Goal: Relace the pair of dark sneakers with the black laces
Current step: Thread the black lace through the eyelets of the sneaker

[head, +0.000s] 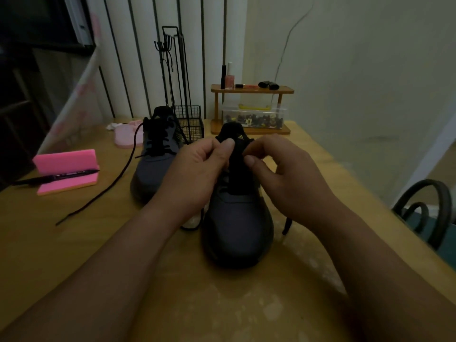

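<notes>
Left hand (197, 169), right hand (293, 181) pinch near sneaker (238, 218); far sneaker (155, 164) beside: two.

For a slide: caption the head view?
Left hand and right hand pinch at the near sneaker; the far sneaker trails its lace across the table.

Over the wooden table (222, 304) now: at the left, a pink foam block (65, 161) with a black marker (56, 178) lying across it. Further back, a pale pink object (128, 137), too dim to identify. A black wire basket (191, 124) stands at the far middle, a wooden shelf (251, 90) to its right carrying small bottles (229, 75), a clear box (254, 117) underneath. Dark chair (429, 211) on the right.
</notes>
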Tool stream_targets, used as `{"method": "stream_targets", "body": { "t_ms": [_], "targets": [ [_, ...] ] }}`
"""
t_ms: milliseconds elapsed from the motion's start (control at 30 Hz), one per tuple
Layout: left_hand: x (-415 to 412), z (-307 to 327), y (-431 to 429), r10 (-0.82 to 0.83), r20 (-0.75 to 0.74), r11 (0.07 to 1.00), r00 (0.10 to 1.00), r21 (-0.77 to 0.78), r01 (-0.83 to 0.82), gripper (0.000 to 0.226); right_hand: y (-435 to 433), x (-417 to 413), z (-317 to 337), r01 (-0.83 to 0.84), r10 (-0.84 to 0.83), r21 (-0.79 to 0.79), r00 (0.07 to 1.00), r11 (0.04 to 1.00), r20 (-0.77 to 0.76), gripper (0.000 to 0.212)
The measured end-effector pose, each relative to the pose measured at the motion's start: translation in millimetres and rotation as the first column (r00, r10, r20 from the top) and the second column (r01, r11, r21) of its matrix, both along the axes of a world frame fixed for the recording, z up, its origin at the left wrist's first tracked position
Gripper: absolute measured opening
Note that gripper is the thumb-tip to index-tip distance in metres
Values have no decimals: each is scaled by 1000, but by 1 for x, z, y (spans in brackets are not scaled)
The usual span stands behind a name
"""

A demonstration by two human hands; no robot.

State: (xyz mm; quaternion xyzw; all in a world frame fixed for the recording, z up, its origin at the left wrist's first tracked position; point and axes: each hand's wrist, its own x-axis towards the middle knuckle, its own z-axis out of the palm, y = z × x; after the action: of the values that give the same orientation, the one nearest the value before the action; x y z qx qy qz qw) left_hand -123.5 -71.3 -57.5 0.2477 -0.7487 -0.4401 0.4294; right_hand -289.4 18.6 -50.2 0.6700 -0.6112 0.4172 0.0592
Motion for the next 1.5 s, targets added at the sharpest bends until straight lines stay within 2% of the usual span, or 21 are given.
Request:
{"method": "stream_targets", "body": {
  "t_ms": [133, 200, 267, 333, 433, 500, 567, 633, 733, 833, 900, 1067, 1133, 1200, 1333, 1400, 1500],
  "targets": [
    [-4, 2, 9, 8, -28, 997, 1000, -71, -10, 34, -2, 9, 0, -67, 64, 19, 990, 998, 129, 7],
    [-4, 5, 8, 62, -70, 994, 996, -83, -68, 35, -4, 3, 1, -5, 6, -7, 971, 1000, 239, 7],
    [-4, 11, -5, 188, -23, 964, 982, -187, -189, 26, -6, -8, 1, 53, -45, -9, 912, 999, 408, 9],
    [-6, 21, -22, 305, 122, 912, 945, -324, -253, 20, -8, -16, -1, 87, -83, 19, 843, 996, 531, 9],
    [-15, 40, -34, 271, 432, 925, 860, -363, -109, 41, -13, -15, -2, 112, -98, 12, 815, 994, 572, 11],
    [-23, 51, -39, 265, 628, 920, 732, -391, 2, 46, -20, -12, 2, 117, -94, -10, 847, 993, 523, 13],
    [-29, 59, -49, 247, 721, 920, 648, -384, 75, 44, -28, -10, 7, 95, -93, 22, 869, 995, 487, 13],
    [-32, 62, -59, 152, 747, 951, 647, -288, 109, 39, -34, -11, 9, 70, -97, 71, 861, 995, 500, 12],
    [-28, 59, -70, 43, 697, 974, 715, -190, 126, 27, -36, -10, 12, 40, -90, 106, 845, 994, 527, 14],
    [-20, 55, -66, -52, 516, 974, 855, -164, 158, 20, -38, -10, 17, 34, -66, 76, 880, 997, 471, 15],
    [-19, 49, -62, -117, 402, 979, 908, -108, 174, 21, -39, -9, 15, 37, -53, 44, 888, 998, 457, 17],
    [-16, 44, -65, -185, 421, 981, 888, 33, 189, 26, -43, -8, 5, 5, -6, 3, 896, 1000, 444, 19],
    [-16, 41, -65, -248, 296, 968, 922, 96, 230, 25, -45, -10, 6, -20, 27, -21, 907, 1000, 421, 21],
    [-20, 29, -63, -290, 100, 951, 952, 139, 276, 30, -47, -14, 6, -31, 42, -34, 910, 999, 413, 21],
    [-35, 5, -61, -288, -218, 910, 933, 242, 337, 38, -48, -21, 2, -43, 52, -32, 916, 999, 399, 19],
    [-38, 3, -62, -253, -251, 917, 934, 245, 314, 40, -48, -23, 1, -61, 66, -23, 917, 998, 394, 20],
    [-38, 2, -67, -196, -187, 949, 963, 213, 234, 41, -47, -21, 1, -79, 74, -1, 926, 997, 369, 22]
  ]
}}
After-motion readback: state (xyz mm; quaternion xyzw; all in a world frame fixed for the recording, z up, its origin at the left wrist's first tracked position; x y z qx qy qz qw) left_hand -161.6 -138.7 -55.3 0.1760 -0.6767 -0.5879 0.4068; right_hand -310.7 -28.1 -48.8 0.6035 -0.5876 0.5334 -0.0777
